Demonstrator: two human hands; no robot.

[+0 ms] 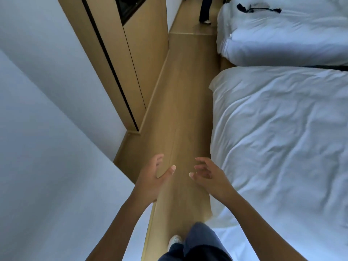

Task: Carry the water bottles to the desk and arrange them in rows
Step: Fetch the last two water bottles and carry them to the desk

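Note:
No water bottle and no desk show in the head view. My left hand [154, 178] and my right hand [209, 176] are held out in front of me over the wooden floor [186, 95], palms facing each other with a gap between them. Both hands hold nothing and their fingers are spread and slightly curled. My leg in dark trousers and a white shoe [175, 240] are at the bottom of the frame.
A narrow floor aisle runs ahead between a white wall [47, 129] with a wooden cabinet panel [131, 59] on the left and two white-covered beds [282, 138] on the right. Another person's legs [205, 10] stand at the far end. A dark strap [258, 8] lies on the far bed.

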